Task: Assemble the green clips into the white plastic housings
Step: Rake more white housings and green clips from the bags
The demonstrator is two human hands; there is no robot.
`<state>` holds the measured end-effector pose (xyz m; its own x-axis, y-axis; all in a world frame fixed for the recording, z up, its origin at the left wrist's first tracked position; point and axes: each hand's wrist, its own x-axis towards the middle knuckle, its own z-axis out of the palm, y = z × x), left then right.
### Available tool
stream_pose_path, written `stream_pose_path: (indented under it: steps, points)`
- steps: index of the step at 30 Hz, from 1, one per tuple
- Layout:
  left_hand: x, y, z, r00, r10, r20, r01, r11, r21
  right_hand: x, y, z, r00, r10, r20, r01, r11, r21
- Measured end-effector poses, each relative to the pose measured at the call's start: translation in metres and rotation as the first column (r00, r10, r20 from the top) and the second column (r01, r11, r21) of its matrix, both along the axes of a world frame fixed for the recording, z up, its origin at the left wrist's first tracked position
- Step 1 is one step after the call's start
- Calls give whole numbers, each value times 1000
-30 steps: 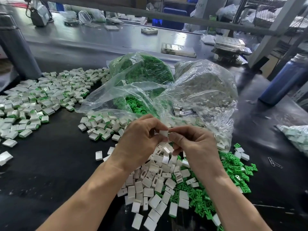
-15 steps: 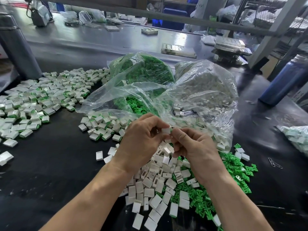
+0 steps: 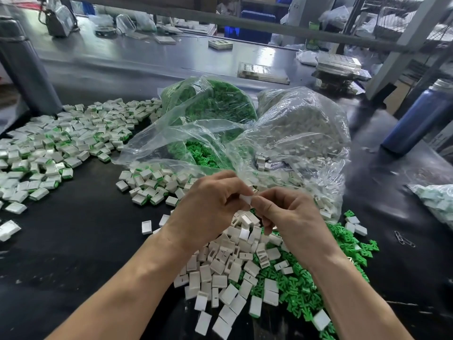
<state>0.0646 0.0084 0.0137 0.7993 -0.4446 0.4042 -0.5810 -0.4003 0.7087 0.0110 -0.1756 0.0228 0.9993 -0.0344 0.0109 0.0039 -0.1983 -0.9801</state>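
Observation:
My left hand (image 3: 208, 204) and my right hand (image 3: 289, 217) meet above the heap and pinch one white housing (image 3: 245, 200) between their fingertips. Whether a green clip sits in it is hidden by my fingers. Below my hands lies a heap of loose white housings (image 3: 228, 273), and beside it on the right a heap of loose green clips (image 3: 301, 290). Finished housings with green edges lie in a small group (image 3: 152, 185) just left of my hands and in a large spread (image 3: 61, 143) at the far left.
Two open clear bags stand behind my hands, one of green clips (image 3: 215, 104), one of white housings (image 3: 306, 126). A blue bottle (image 3: 416, 119) stands at the right, a grey post (image 3: 27, 67) at the left, another bag (image 3: 436, 200) at the right edge, paper clips (image 3: 403, 239) nearby.
Both hands stay together on the same white housing. My fingers have shifted slightly on it, and the hands have moved a little to the right.

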Motion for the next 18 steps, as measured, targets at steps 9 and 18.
stream_pose_path:
  steps: [9,18]
  points:
    - [-1,-11,-12,990,53,-130,-70,989,-132,1,7,-6,988,-136,73,133,990,38]
    - [3,-6,-8,958,-21,-284,-33,982,-185,2,4,-7,966,-154,206,169,984,-57]
